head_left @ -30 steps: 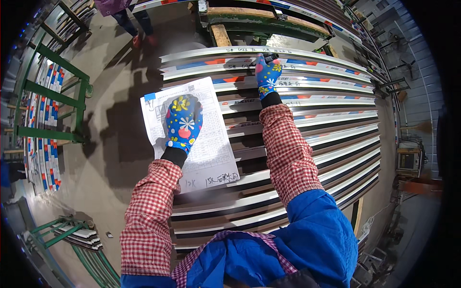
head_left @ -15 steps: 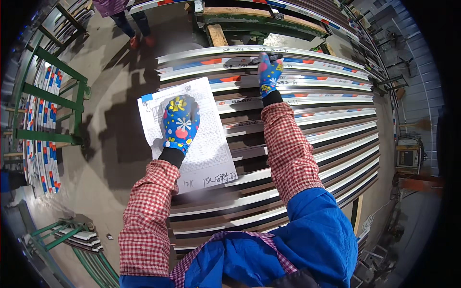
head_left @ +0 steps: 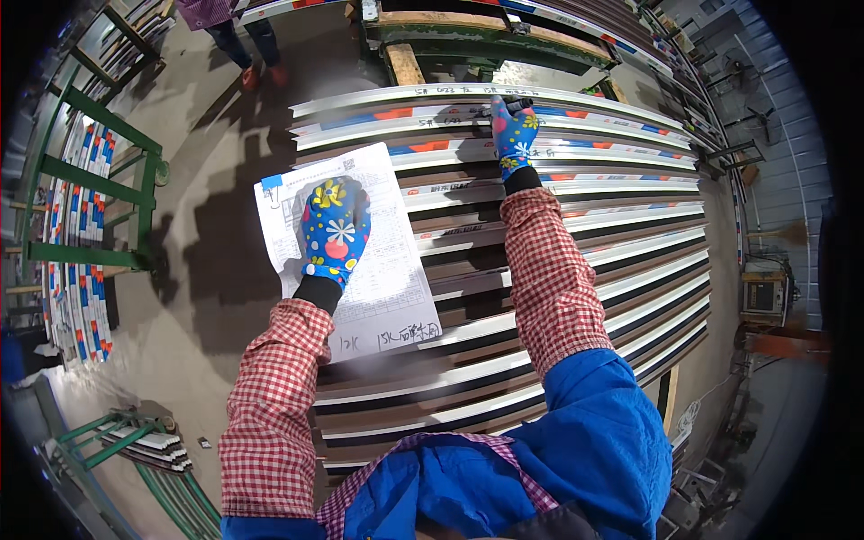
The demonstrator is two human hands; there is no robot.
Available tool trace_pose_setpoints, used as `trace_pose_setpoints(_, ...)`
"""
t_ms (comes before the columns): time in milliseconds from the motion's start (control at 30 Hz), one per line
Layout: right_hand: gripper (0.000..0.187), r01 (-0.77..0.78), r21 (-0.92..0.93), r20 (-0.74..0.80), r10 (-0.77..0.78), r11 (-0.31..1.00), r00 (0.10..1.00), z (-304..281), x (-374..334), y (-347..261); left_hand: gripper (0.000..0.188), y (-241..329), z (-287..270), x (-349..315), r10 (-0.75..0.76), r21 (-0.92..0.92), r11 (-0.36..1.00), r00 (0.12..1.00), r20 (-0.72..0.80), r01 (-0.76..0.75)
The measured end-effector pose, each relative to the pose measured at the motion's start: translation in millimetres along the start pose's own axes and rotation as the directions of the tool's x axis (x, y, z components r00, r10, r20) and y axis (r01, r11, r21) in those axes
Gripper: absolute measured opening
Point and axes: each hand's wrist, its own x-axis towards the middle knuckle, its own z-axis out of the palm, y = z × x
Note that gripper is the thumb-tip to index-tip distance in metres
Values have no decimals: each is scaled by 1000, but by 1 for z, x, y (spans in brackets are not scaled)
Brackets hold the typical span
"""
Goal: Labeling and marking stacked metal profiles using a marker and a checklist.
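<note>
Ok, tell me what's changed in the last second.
The right hand, with the black marker in its grip, has moved a little to the right along the white-faced strips. Nothing was visibly taken hold of or let go. The left hand stays on the paper sheet, which lies as before; the whole view drifted slightly.

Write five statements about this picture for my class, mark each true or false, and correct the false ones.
1. The left hand is on a printed sheet. True.
2. The right hand holds scissors. False: the right hand holds a dark pen.
3. Both checked sleeves are red and white. True.
4. The blue sticker sits at the sheet's lower right. False: the blue sticker is at its upper left.
5. Another person stands at the picture's upper left. True.
</note>
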Motion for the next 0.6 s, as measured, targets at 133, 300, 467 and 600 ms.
trace_pose_setpoints(133, 38, -31, 22, 57, 29, 999, 998, 3, -4, -8, 24, -6, -4, -3, -43, 32, 999, 997, 66, 41)
trace_pose_setpoints(300, 40, 6, 315, -109, 30, 949, 994, 8, 4, 23, 32, 4, 1, 3, -95, -11, 995, 985, 145, 98)
trace_pose_setpoints(467, 42, -21, 60, -50, 24, 998, 998, 13, 0, 13, 18, -2, 0, -1, -1, 43, 999, 1000, 4, 1)
trace_pose_setpoints(600, 44, -74, 170, -56, 85, 983, 995, 12, -3, 6, 18, -3, -2, -1, -3, 35, 999, 1000, 0, 2)
